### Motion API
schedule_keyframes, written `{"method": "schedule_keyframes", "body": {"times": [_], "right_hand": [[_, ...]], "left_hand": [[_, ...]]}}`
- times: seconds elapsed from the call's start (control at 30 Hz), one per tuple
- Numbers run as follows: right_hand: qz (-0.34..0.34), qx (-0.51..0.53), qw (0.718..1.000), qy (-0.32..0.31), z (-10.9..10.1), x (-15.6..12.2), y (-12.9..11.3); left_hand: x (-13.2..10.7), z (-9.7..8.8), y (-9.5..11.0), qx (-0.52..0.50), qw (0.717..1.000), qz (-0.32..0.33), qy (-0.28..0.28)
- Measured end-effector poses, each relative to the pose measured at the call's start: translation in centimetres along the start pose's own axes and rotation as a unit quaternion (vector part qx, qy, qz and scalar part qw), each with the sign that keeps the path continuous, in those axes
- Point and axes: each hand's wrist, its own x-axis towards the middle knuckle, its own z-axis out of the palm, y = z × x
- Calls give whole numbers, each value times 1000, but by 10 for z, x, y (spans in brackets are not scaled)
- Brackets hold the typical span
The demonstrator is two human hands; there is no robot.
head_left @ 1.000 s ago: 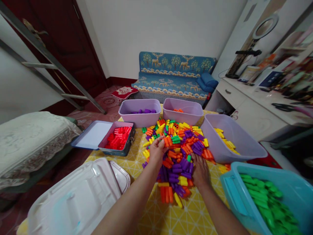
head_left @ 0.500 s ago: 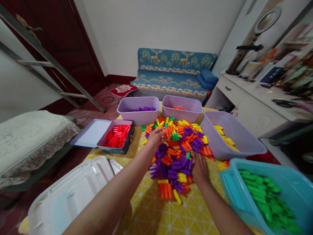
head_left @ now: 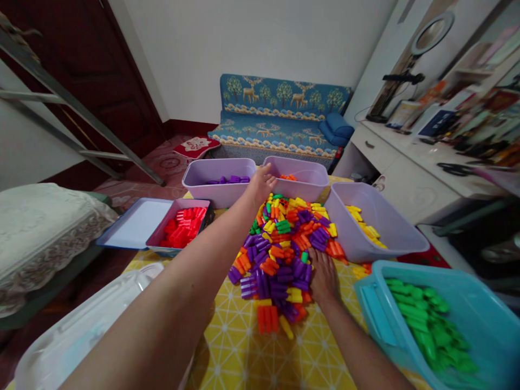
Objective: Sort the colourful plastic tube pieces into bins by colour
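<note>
My left hand (head_left: 262, 185) is at the near left rim of the bin with orange pieces (head_left: 300, 188). Its fingers are curled, and whatever they may hold is hidden. My right hand (head_left: 324, 275) lies palm down with fingers stretched out, touching the right side of a heap of plastic building pieces (head_left: 280, 273). Purple, orange, yellow and green tube-shaped pieces are mixed in this heap. A few orange pieces (head_left: 288, 177) lie inside the bin by my left hand.
Beside that bin is one with purple pieces (head_left: 219, 190). A lilac bin (head_left: 400, 245) at right has yellow pieces; a turquoise bin (head_left: 379, 314) has green ones. Red pieces (head_left: 182, 227) fill an open case at left. A white lid (head_left: 93, 319) lies front left.
My left hand has moved forward from the heap to the rim of the bin with orange pieces. My right hand stays at the heap's right side. The view has shifted slightly.
</note>
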Motion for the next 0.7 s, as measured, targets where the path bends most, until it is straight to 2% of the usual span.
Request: {"method": "schedule_keyframes", "body": {"times": [0.1, 0.13, 0.17, 0.2, 0.27, 0.33, 0.4, 0.47, 0.53, 0.7], "right_hand": [[-2, -4, 1000, -2, 0, 0, 0], [-2, -5, 1000, -2, -1, -1, 0], [-1, -6, 1000, -1, -2, -1, -1], [-2, -7, 1000, -1, -3, -1, -1], [-7, -12, 1000, -1, -5, -1, -2], [-14, -16, 1000, -2, -6, -1, -2], [-18, -19, 1000, 1, -5, -1, -1], [-23, -19, 1000, 7, -2, -2, 1], [-26, -21, 999, 15, 1, -3, 3], [-27, -18, 999, 10, 3, -3, 4]], "left_hand": [[-23, -29, -25, 120, 989, 79, -16], [-33, -41, -35, 189, 976, 110, 3], [-43, -53, -45, 262, 953, 150, 30], [-55, -65, -54, 338, 918, 201, 56], [-77, -87, -71, 478, 830, 260, 121], [-95, -106, -86, 568, 760, 240, 204], [-106, -121, -98, 612, 735, 191, 223], [-109, -131, -108, 626, 728, 184, 209], [-108, -138, -114, 609, 744, 213, 176], [-106, -146, -115, 440, 842, 290, 115]]}}
